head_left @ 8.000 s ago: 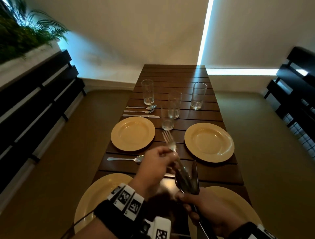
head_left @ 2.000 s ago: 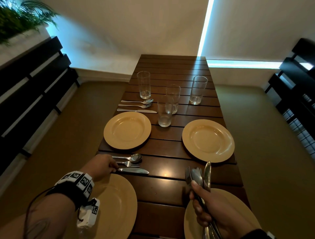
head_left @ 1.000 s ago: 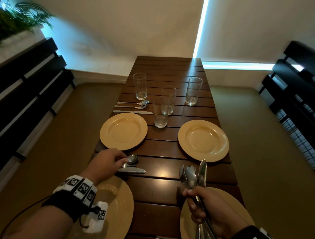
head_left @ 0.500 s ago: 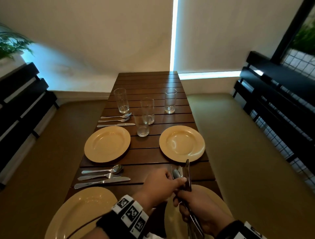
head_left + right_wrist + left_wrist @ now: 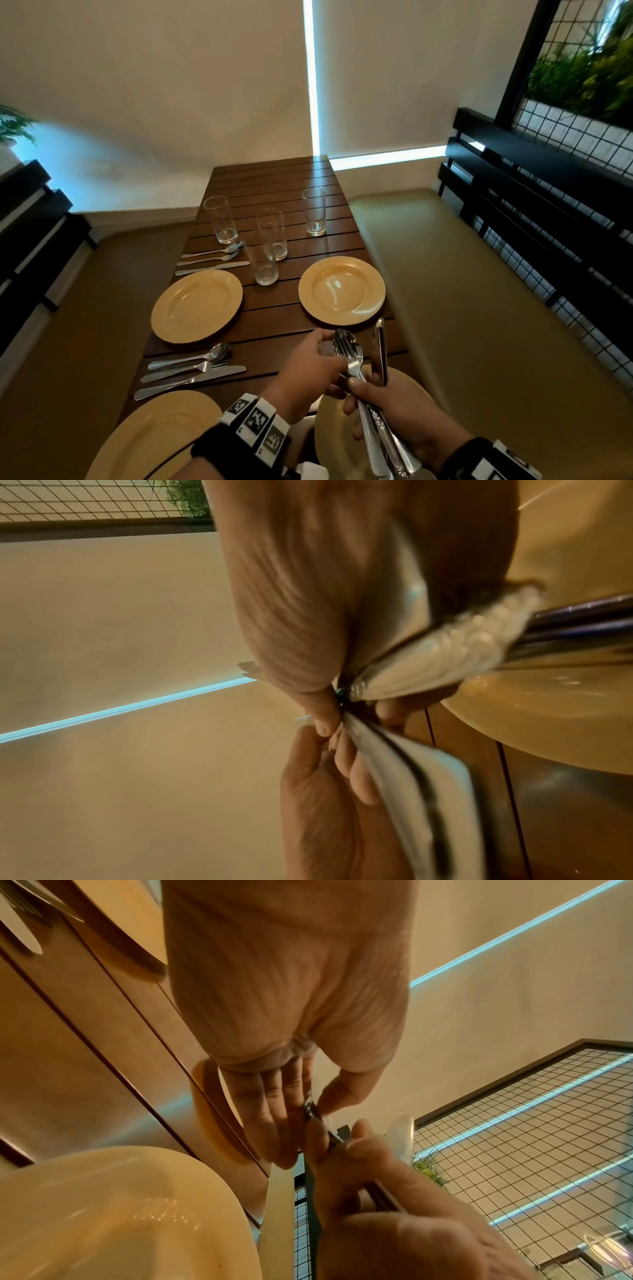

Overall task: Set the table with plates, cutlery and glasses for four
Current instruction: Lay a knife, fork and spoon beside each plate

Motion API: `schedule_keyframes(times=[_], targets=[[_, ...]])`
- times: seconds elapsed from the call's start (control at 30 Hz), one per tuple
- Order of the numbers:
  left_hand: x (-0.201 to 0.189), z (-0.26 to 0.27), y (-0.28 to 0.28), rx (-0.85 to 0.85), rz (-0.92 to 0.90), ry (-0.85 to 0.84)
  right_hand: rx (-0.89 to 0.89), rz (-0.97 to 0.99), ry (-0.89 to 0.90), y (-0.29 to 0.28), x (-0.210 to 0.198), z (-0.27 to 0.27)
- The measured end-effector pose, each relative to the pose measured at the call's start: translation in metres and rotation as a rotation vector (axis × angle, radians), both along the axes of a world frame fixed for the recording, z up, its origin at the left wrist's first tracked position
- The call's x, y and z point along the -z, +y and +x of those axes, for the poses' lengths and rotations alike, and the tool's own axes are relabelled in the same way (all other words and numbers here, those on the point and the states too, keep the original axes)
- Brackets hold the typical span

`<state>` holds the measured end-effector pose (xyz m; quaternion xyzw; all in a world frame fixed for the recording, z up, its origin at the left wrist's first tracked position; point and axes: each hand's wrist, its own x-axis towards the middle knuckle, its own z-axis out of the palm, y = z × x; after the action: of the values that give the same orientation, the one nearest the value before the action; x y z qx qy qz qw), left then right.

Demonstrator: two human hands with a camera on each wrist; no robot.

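My right hand [image 5: 363, 387] grips a cutlery bundle [image 5: 351, 349] upright over the near right plate [image 5: 332, 431]; a knife [image 5: 381, 346] sticks up beside a spoon and fork. My left hand [image 5: 325, 346] reaches across and pinches the head end of one piece between thumb and fingers [image 5: 274, 1110]; which piece is unclear. Two cutlery sets lie on the table [image 5: 274, 178]: one [image 5: 191, 368] by the near left plate [image 5: 154, 435], one [image 5: 212, 258] beyond the far left plate [image 5: 197, 305]. The far right plate [image 5: 342, 289] has none beside it.
Several empty glasses stand past the plates: one far left [image 5: 220, 219], one far right [image 5: 313, 211], two mid-table [image 5: 262, 262]. An olive bench seat [image 5: 462, 291] with a black slatted back [image 5: 548, 205] runs along the right; another bench [image 5: 68, 325] runs along the left.
My left hand has left the laid cutlery set at the near left and crossed to the bundle in my right hand. The view has swung to the right.
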<state>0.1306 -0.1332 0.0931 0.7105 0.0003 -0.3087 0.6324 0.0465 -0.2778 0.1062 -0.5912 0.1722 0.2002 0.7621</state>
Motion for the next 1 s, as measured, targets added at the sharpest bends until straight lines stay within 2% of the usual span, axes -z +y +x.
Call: schedule_keyframes(times=[0.37,0.5,0.63,0.77,1.0], targets=[[0.001,0.000,0.018,-0.008,-0.132,0.064,0.089,-0.013,0.030,0.007,0.004,-0.001],[0.001,-0.002,0.018,-0.031,-0.117,0.031,0.110,0.036,0.055,0.012,0.008,0.000],[0.003,-0.001,0.021,-0.057,-0.113,0.035,0.076,-0.006,0.055,0.012,0.013,0.001],[0.007,0.001,0.022,-0.094,-0.017,-0.082,0.055,-0.074,0.028,0.010,0.019,0.002],[0.012,0.004,0.023,-0.183,-0.062,-0.098,0.106,-0.059,0.017,0.013,0.024,0.002]])
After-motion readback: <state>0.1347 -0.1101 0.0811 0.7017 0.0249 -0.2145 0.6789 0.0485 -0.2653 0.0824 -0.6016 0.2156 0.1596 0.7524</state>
